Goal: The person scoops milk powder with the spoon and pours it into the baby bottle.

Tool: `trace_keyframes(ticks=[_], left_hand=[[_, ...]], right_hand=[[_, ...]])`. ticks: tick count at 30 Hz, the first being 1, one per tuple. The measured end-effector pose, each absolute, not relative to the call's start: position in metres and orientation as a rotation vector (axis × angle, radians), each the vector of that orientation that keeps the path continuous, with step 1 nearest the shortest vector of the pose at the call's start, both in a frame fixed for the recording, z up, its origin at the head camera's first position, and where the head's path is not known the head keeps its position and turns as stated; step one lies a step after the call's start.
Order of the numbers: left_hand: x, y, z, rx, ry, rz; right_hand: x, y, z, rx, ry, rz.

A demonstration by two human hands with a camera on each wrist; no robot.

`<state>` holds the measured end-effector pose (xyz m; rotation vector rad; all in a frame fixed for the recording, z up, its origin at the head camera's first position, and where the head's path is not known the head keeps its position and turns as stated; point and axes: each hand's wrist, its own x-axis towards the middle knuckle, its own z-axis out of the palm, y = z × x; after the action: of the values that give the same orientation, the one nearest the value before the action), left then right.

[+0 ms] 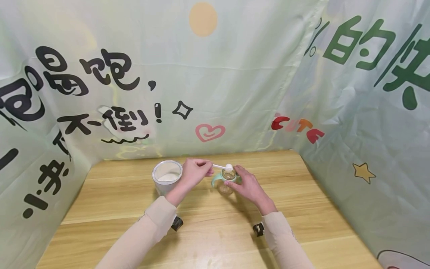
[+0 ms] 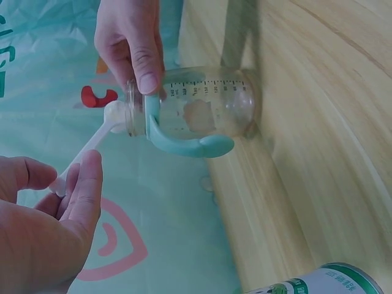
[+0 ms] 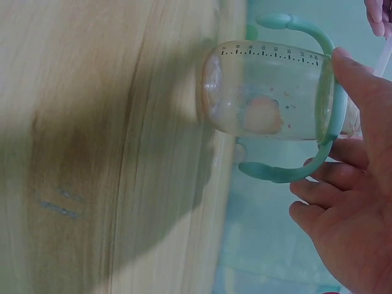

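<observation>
My left hand (image 1: 196, 172) pinches the handle of a white measuring scoop (image 2: 92, 144). The scoop's bowl, heaped with white powder (image 1: 228, 166), is at the open mouth of a clear baby bottle (image 3: 269, 92). Printed measuring marks run along the bottle, and a mint-green collar with two curved handles (image 2: 190, 146) surrounds its neck. The bottle stands upright on the table. My right hand (image 1: 248, 183) holds it around the neck and collar, with the thumb on the near side. To the left of my left hand stands an open can (image 1: 167, 189) with white powder inside.
The wooden table (image 1: 215, 239) carries the can and the bottle. Printed fabric sheets (image 1: 235, 86) with writing and drawings hang behind it and at both sides. Dark wrist cameras (image 1: 177, 223) sit beneath both forearms.
</observation>
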<state>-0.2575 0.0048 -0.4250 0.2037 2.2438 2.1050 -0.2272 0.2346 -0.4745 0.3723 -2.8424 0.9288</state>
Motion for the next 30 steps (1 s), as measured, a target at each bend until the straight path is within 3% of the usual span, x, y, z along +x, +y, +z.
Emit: trace_keyframes(ticks=[30], left_hand=[[-0.2512,-0.0011,-0.4245,0.252,2.518,1.864]], right_hand=[[-0.2259,0.2332,-0.4753,0.377,-2.82,0.973]])
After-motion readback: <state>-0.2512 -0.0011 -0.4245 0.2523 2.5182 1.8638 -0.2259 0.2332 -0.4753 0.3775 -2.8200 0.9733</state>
